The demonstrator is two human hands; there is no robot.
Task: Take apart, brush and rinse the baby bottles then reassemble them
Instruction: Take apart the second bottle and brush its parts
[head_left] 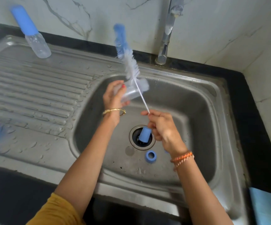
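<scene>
Over the steel sink basin, left hand grips clear plastic bottle body; right hand pinches white-bristled blue-tipped bottle brush wire, brush head outside, just far-left of bottle mouth.

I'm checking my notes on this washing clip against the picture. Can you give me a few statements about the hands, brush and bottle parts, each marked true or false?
1. The left hand holds a clear bottle over the sink. True.
2. The right hand holds the bottle brush by its thin white stem. True.
3. The brush bristles are deep inside the held bottle. False: the bristles are out above the bottle's mouth.
4. A blue cap lies at the sink drain. True.
5. The blue ring lies on the draining board. False: it lies on the sink floor, near the drain.
6. A capped bottle stands inside the sink basin. False: it stands at the far end of the draining board.
</scene>
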